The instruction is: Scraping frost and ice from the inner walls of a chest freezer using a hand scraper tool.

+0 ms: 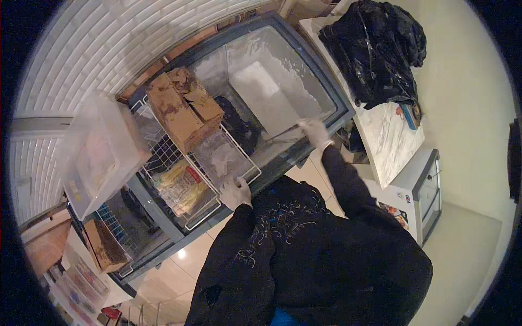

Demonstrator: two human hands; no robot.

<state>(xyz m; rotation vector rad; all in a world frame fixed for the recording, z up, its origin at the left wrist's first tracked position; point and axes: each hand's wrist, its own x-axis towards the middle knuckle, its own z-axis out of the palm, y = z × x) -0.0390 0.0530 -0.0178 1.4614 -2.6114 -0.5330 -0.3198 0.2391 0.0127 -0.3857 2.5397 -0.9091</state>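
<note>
My left hand [236,193], in a pale glove, has its fingers over the front rim of a white wire basket [253,176] in a chest freezer [281,171]. A frosty clear plastic bag [218,157] lies inside that basket, beside packs of yellowish food [179,187]. My right hand [316,132], gloved and blurred, is at the freezer's front inner wall. A thin dark line runs from its fingers into the freezer; whether it is a held tool I cannot tell. A stained cardboard box [177,112] sits across the baskets.
A translucent plastic tub [102,150] stands on the freezer's left part. Further left is an open carton [104,244]. Frost coats the right compartment's walls [299,73]; a dark bag [238,126] lies within. A black plastic bag [371,49] covers part of the marble-patterned counter [391,142].
</note>
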